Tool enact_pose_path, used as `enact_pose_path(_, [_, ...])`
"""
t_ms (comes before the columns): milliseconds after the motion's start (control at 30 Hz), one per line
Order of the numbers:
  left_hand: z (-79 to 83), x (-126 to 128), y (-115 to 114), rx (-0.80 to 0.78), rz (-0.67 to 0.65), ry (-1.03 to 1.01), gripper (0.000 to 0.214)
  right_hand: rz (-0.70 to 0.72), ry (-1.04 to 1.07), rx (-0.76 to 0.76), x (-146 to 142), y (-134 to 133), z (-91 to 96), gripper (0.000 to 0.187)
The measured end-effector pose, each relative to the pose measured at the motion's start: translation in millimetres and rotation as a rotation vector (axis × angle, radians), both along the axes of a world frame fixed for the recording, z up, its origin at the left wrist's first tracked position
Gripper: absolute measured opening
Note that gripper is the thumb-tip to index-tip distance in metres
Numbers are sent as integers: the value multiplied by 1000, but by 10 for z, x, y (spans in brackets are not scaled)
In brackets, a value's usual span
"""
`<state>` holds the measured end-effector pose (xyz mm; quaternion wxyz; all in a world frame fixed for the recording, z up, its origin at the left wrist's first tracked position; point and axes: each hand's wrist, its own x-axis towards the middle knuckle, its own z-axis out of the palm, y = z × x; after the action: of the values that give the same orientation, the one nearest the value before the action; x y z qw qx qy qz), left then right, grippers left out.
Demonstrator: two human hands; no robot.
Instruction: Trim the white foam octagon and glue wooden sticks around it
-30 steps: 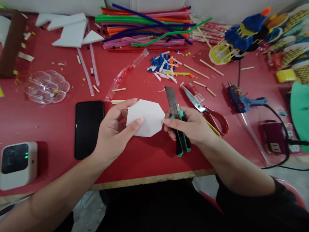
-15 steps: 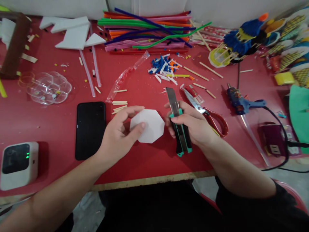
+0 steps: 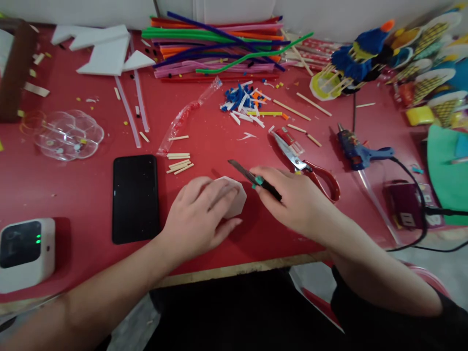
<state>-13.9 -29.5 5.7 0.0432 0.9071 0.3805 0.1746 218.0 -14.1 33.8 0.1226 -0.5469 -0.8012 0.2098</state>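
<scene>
My left hand [image 3: 204, 209] lies flat on a white octagonal foam piece [image 3: 236, 197] and presses it onto the red table [image 3: 73, 195]; most of the piece is hidden under my fingers. My right hand [image 3: 292, 197] is closed round a teal and black utility knife [image 3: 256, 179]. The knife's blade points left and hovers at the piece's upper right edge.
A black phone [image 3: 135, 197] lies left of my hand, a white device [image 3: 25, 253] at the front left. Red scissors [image 3: 310, 165], a blue glue gun [image 3: 356, 151] and its cable sit to the right. Pipe cleaners [image 3: 219, 44], foam offcuts [image 3: 106, 53], sticks [image 3: 179, 163] and a clear tray [image 3: 66, 134] lie behind.
My left hand has laid the foam piece down from a raised hold and flattened over it. My right hand has turned the knife from pointing away to pointing left at the piece.
</scene>
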Motion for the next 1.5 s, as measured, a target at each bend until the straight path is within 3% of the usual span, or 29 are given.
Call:
enact_pose_path(267, [-67,14,-30,-10,-102,36,30,48,8,21,67,-157,-50,43])
enact_pose_path(567, [-47,35,-2,-147,-111,-30,41,-21,-6,-24,-68,-320,-82,49])
enact_pose_path(1100, [-57,33,48,-21,-110,-6,35,2,-148,69,-193,-349,-74,49])
enact_pose_path(1333, [-42,52,59,-22,-94,-35,30,-2,-256,126,-255,-399,-86,50])
enact_pose_path(1500, [-40,55,52,-54,-95,-22,30,-17,-212,172,-253,-416,-118,48])
